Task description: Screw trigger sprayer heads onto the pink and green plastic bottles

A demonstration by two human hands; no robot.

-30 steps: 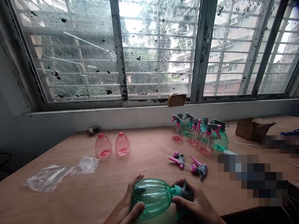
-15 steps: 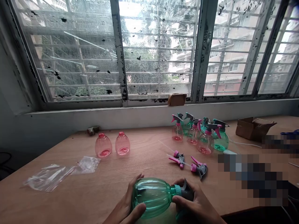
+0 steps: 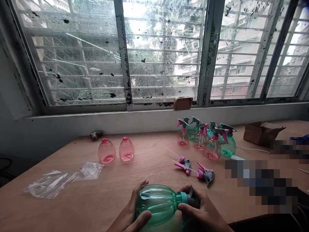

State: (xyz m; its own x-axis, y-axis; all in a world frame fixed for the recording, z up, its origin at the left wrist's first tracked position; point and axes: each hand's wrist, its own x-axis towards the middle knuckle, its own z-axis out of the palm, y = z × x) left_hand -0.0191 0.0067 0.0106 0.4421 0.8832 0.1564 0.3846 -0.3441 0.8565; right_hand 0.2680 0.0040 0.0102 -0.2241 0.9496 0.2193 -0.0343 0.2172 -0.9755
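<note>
A clear green spray bottle [image 3: 156, 204] lies on its side between my hands, its neck toward the right. My left hand [image 3: 136, 212] is wrapped round the bottle's base end, thumb in front. At the neck, my right hand [image 3: 199, 206] grips the dark spray head [image 3: 193, 197] with its teal collar, thumb and fingers closed on it. The palm hides part of the trigger. Beyond them on the table lie two loose pink-and-grey spray heads [image 3: 206, 174] with thin tubes. Two pink bottles without heads [image 3: 107, 150] stand farther back on the left.
Several pink and green spray bottles with heads [image 3: 212, 146] stand together at the back right. Beside them is an open cardboard box [image 3: 259, 133]. Crumpled clear plastic bags [image 3: 51, 183] lie on the left. A small brown block [image 3: 182, 103] rests on the window sill.
Almost nothing differs. My two hands keep the same hold on the green spray bottle, with only a very slight shift of the bottle.
</note>
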